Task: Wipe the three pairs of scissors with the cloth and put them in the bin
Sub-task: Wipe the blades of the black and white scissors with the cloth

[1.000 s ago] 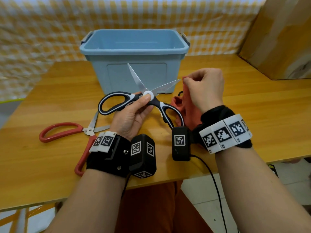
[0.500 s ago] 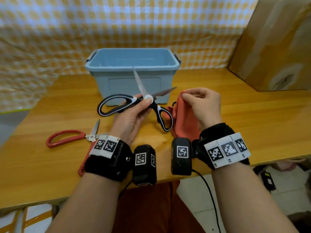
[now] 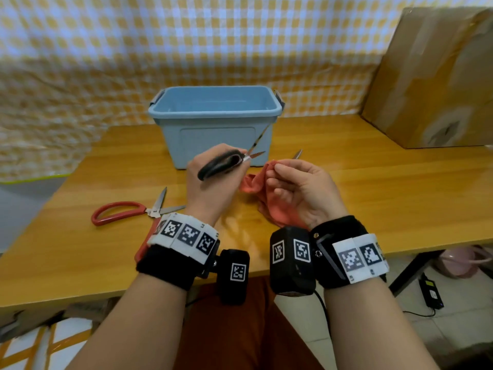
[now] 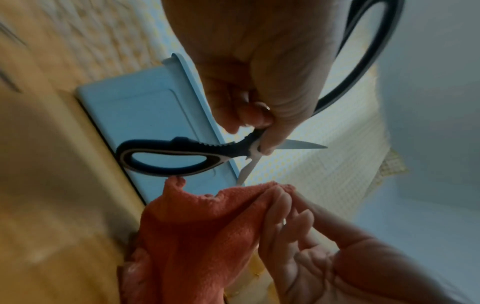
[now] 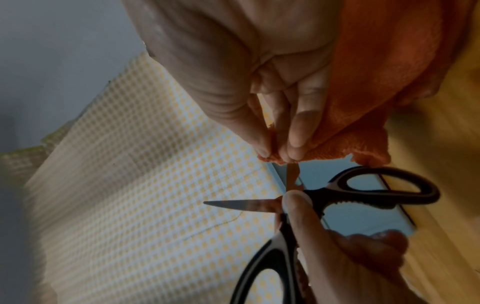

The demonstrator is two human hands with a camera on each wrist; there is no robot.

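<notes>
The left hand (image 3: 213,180) is pinching the black-and-white-handled steel scissors (image 4: 182,157) at the pivot, thumb on the white rivet, blades spread wide, probably so each edge is exposed for wiping. Just beside those fingers, the right hand (image 3: 301,193) is pinching a fold of the orange terry cloth (image 4: 207,222) between thumb and fingertips (image 5: 298,131), with one blade tip touching or nearly touching that fold. Beyond both hands, the empty light-blue plastic bin (image 3: 213,134) is waiting. Behind the left wrist, red-handled scissors (image 3: 120,212) are lying open on the wooden surface (image 3: 386,188). Past the right fingers, another blade tip (image 3: 296,154) is showing.
</notes>
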